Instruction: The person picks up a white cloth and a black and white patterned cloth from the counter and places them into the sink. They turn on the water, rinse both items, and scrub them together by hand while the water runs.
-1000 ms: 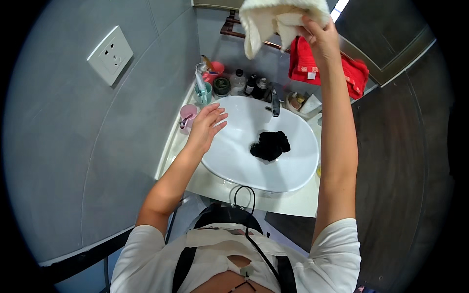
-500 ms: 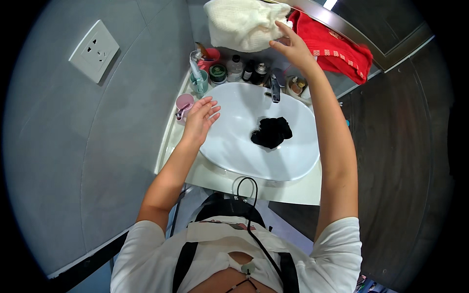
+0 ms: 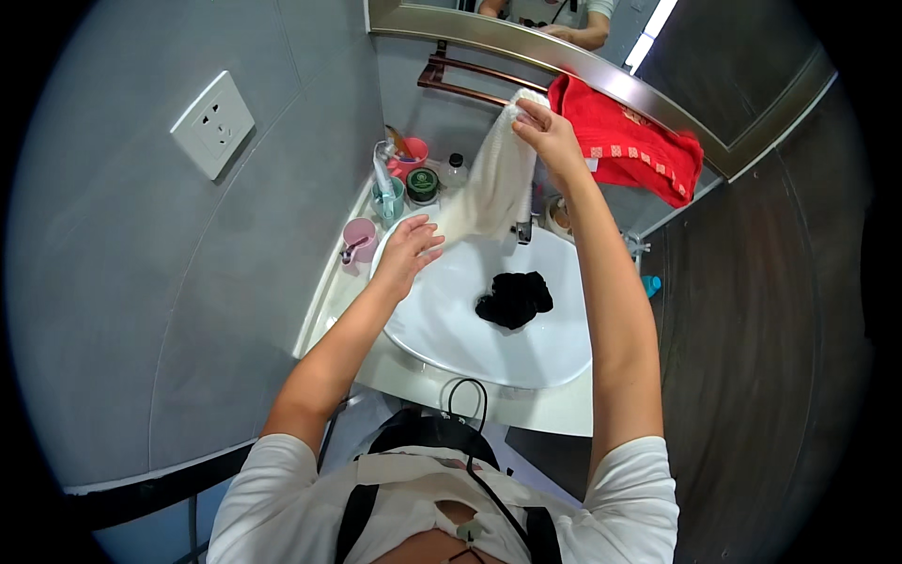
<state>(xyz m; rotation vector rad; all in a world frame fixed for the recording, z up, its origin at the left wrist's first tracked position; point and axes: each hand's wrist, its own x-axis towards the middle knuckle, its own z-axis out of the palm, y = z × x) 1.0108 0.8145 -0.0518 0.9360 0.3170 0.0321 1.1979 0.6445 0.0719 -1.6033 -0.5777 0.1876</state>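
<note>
**Cream towel held over the wash basin**

We grip the cream towel (image 3: pixel 493 183) at its top corner with the right hand (image 3: pixel 545 141), fingers pinched shut on the cloth just below the copper towel rail (image 3: pixel 470 80). The towel hangs down toward the back edge of the basin (image 3: pixel 451 320), beside the tap (image 3: pixel 524 228). The left hand (image 3: pixel 409 252) is closed loosely around the towel's lower end, above the basin's back left rim.

Progress, as we judge it: the towel is off the rail and stretched between both hands; it is not yet laid down or back on the rail. The red towel (image 3: pixel 639 141) hangs on the rail untouched.

Containers:
- Basin: holds one black crumpled cloth (image 3: pixel 515 299), near its middle.
- Teal cup (image 3: pixel 387 197), counter back left corner: holds a toothpaste tube.
- Pink cup (image 3: pixel 358 240), counter left edge: contents unclear.
- Dark lidded jar (image 3: pixel 423 184): closed.
</note>
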